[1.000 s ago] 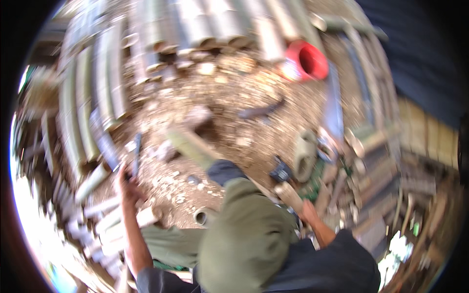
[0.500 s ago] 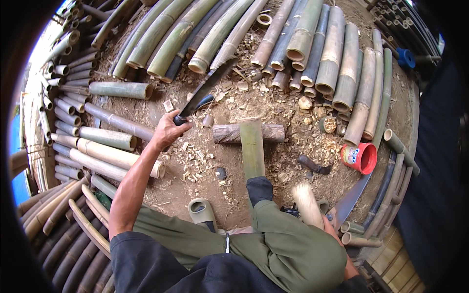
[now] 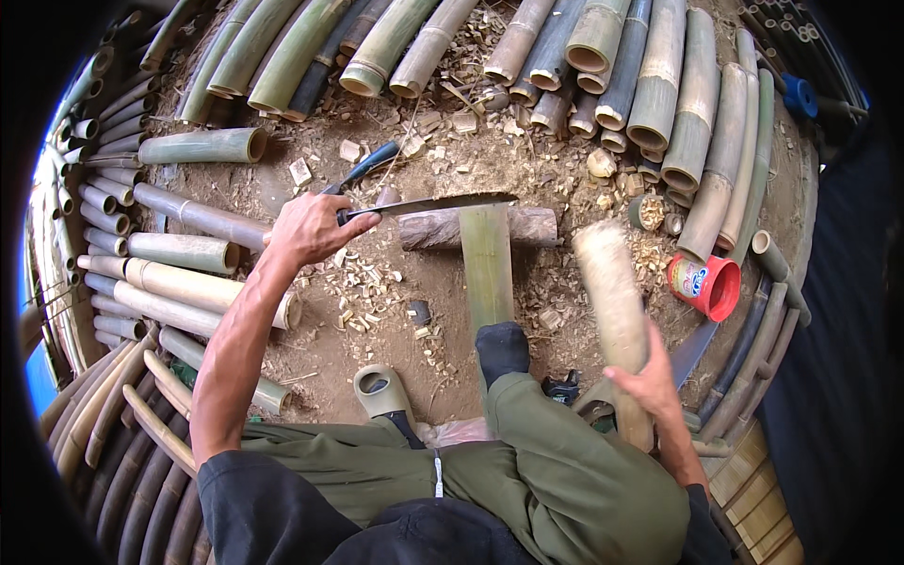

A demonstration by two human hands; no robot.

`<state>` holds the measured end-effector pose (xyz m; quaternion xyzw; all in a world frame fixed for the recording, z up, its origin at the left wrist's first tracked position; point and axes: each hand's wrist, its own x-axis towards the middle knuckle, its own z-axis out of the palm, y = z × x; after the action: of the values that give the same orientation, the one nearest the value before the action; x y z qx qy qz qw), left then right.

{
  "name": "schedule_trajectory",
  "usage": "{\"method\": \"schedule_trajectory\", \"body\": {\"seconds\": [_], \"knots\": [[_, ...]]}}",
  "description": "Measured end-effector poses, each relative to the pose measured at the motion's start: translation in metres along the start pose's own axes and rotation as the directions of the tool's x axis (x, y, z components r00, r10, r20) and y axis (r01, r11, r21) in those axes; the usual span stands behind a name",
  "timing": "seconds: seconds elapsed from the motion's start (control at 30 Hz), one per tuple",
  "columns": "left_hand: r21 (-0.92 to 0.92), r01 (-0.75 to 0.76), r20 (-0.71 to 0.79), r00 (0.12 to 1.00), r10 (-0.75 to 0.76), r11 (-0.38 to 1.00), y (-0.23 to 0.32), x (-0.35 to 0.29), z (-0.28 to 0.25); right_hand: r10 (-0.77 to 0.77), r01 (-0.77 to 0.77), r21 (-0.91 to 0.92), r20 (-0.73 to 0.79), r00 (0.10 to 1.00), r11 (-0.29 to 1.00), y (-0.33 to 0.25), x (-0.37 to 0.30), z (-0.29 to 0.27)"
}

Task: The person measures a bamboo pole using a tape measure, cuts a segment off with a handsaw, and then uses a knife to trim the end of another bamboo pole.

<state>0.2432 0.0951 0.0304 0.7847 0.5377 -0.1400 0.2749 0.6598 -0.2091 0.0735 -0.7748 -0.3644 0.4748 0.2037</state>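
Observation:
My left hand [image 3: 315,226] is closed around the dark handle of a long knife [image 3: 433,202]. Its dark blade points right, almost level, with the tip at the far end of a split bamboo piece [image 3: 487,273]; whether they touch I cannot tell. That bamboo rests across a short log [image 3: 428,232], and my dark-socked foot [image 3: 502,350] presses on its near part. On the right, my right hand [image 3: 650,372] grips a thick pale wooden club [image 3: 610,282] at its lower part, frayed end pointing away from me.
Cut bamboo poles [image 3: 659,80] lie in rows at the back and left. A blue-handled tool [image 3: 375,162] is on the ground beyond my left hand. A red tub [image 3: 720,287] lies tipped at right, near a partly hidden saw blade [image 3: 695,350]. Wood chips [image 3: 358,306] litter the dirt.
The knife has swung from pointing up and away to nearly level over the bamboo's far end. My right hand has lifted the club from beside my knee, forward and up.

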Motion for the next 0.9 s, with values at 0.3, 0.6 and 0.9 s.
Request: {"method": "schedule_trajectory", "body": {"seconds": [0.3,0.6,0.9], "knots": [[0.096,-0.011,0.084,0.996,0.003,0.995,0.002,0.020,0.012,-0.033,-0.080,0.682,0.152,0.988,0.727,-0.114,0.015,-0.048],[0.096,0.001,0.080,0.997,-0.009,0.995,-0.006,0.019,0.027,-0.166,0.073,0.488,0.149,0.975,0.870,-0.146,0.033,-0.041],[0.087,-0.026,0.116,0.993,0.016,0.996,-0.006,0.028,0.035,-0.397,0.452,-0.525,0.221,0.891,0.722,-0.152,0.123,0.024]]}}
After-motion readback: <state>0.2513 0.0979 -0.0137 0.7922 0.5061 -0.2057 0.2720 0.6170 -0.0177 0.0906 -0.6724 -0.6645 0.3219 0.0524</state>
